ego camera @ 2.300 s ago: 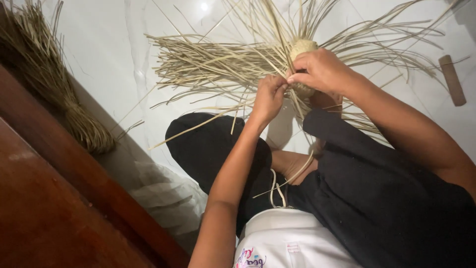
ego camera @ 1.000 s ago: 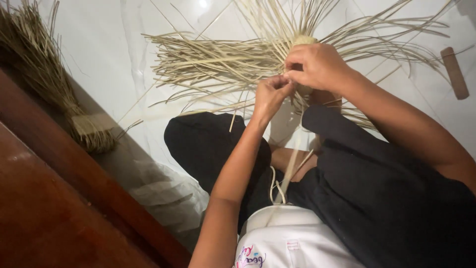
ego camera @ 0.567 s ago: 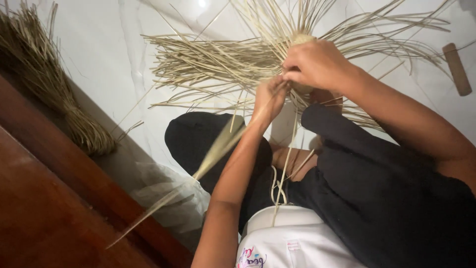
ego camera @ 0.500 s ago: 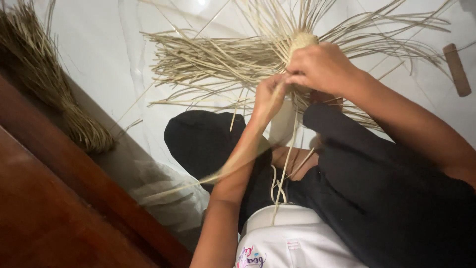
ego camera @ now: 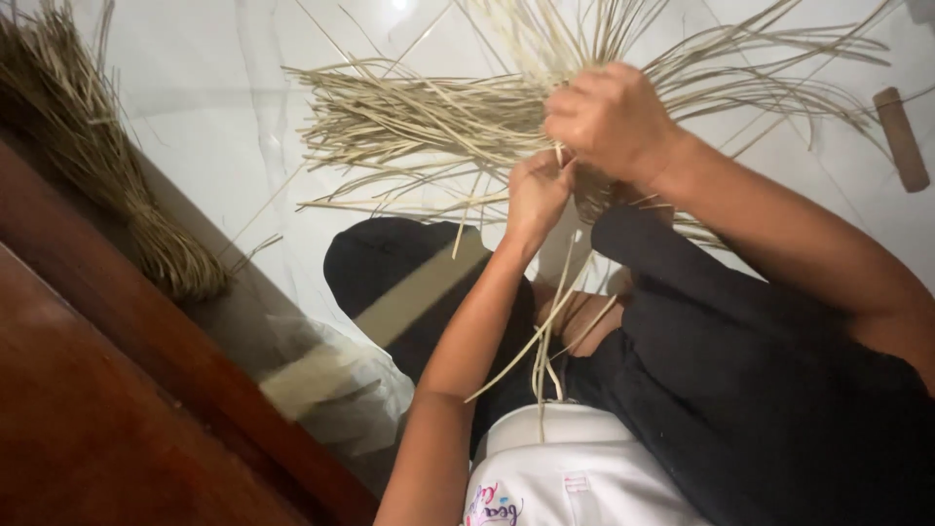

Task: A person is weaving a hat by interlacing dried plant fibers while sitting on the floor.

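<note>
Head: both hands in straw strips

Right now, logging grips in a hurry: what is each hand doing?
Left hand: closed, pinching pale straw strands.
Right hand: closed around the same strands.

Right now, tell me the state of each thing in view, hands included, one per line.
left hand: closed, pinching pale strips
right hand: closed over the woven piece, fingers curled
pale strips: loose, fanned out flat across the white floor
hanging strips: dangling over the lap
dark fibre bundle: bunched, lying by the wooden edge
brown stick: lying flat on the floor, untouched
</note>
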